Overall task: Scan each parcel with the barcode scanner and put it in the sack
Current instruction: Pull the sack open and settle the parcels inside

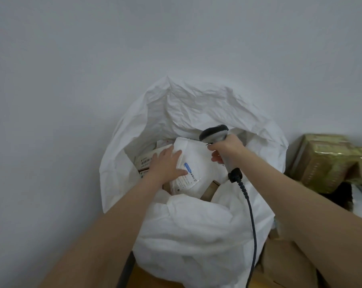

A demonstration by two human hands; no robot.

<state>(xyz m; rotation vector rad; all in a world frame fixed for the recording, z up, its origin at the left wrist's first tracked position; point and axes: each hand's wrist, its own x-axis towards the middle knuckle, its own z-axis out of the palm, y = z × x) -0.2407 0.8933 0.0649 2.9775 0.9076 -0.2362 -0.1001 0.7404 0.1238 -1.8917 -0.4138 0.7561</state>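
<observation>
A large white sack (pixel 186 225) stands open against the wall. Inside its mouth my left hand (pixel 165 163) lies flat on a white padded parcel (pixel 198 163) with a blue-marked label, fingers spread along its left edge. My right hand (pixel 228 150) is closed around the grey handle of the barcode scanner (pixel 214 133), whose dark head hovers just above the parcel's top right corner. The scanner's black cable (pixel 252 215) hangs down over the sack's front. Under the parcel lie a white printed box (pixel 146 157) and a brown cardboard tube (pixel 210 189).
Brown parcels wrapped in shiny tape (pixel 325 161) are stacked to the right of the sack. More cardboard boxes (pixel 286 262) lie at the lower right. A plain white wall fills the left and the back. A dark cable or pole (pixel 127 269) rises at the bottom left.
</observation>
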